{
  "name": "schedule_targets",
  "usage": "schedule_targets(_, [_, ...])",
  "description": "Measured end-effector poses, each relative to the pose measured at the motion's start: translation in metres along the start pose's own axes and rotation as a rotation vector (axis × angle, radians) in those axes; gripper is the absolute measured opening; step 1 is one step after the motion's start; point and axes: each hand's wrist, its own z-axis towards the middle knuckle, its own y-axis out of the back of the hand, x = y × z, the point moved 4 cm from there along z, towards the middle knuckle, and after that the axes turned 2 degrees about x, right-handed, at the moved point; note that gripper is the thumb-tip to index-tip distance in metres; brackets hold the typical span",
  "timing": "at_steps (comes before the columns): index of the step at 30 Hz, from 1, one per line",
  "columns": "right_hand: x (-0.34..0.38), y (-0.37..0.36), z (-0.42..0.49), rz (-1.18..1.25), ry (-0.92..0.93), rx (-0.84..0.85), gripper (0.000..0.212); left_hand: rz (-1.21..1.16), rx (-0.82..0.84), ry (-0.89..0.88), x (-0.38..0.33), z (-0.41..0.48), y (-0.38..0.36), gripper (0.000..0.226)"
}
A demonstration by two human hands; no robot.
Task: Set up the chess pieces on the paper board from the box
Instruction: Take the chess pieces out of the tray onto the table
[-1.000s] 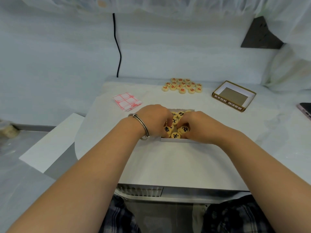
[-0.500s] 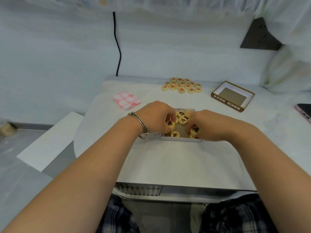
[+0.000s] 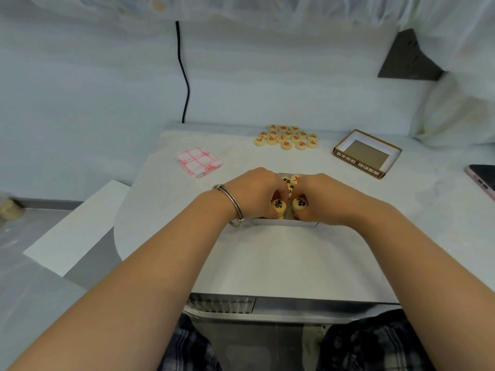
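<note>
A small white box point(image 3: 284, 223) stands at the table's middle, holding several round wooden chess pieces point(image 3: 292, 180). Both hands are down in it. My left hand point(image 3: 257, 192), a metal bangle on its wrist, grips pieces; a black-marked one point(image 3: 278, 204) shows at its fingers. My right hand point(image 3: 321, 198) grips pieces too, with a black-marked one point(image 3: 300, 203) showing. A pile of red-marked pieces point(image 3: 286, 137) lies at the table's far side. The folded paper board point(image 3: 198, 161), white with red lines, lies to the left of the box.
The box lid point(image 3: 367, 153), brown-edged, lies open at the far right. A phone point(image 3: 482, 178) sits at the right edge. A black cable point(image 3: 184, 76) hangs down the back wall. A lower white shelf point(image 3: 77, 226) juts out left of the table.
Both hands have gathered more black-marked pieces in the box and drawn closer together. Each one now shows a piece at its fingers near the box's front wall.
</note>
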Motion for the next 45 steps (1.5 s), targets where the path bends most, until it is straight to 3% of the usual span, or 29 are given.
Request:
schedule_targets(4, [-0.006,0.006,-0.006,0.065,-0.011,0.008,0.025,0.007,0.003,-0.005,0.001,0.000,0.000,0.031])
schedule_targets(14, [-0.007,0.002,-0.007,-0.051,0.021,0.087,0.026,0.066,-0.009,0.023,0.002,0.001,0.000,0.029])
schedule_targets(17, [-0.006,-0.001,-0.003,-0.040,0.018,0.040,0.018,0.077,0.006,0.022,0.001,0.001,0.000,0.029])
schedule_targets(29, [-0.011,-0.007,0.003,0.134,-0.020,-0.040,0.026,0.046,0.055,-0.018,0.005,0.009,-0.005,0.029])
schedule_targets(36, [-0.028,0.016,0.006,0.464,-0.119,-0.150,0.025,-0.327,-0.101,0.176,0.030,0.015,0.012,0.027])
schedule_targets(40, [-0.050,0.017,0.029,0.649,-0.272,-0.364,0.026,-0.513,-0.266,0.300,0.040,0.036,0.016,0.028])
schedule_targets(42, [-0.065,0.017,0.042,0.677,-0.376,-0.476,0.039,-0.544,-0.346,0.372,0.047,0.051,0.018,0.024])
schedule_targets(45, [-0.079,0.012,0.064,0.582,-0.478,-0.467,0.051,-0.467,-0.352,0.468,0.059,0.076,0.018,0.022])
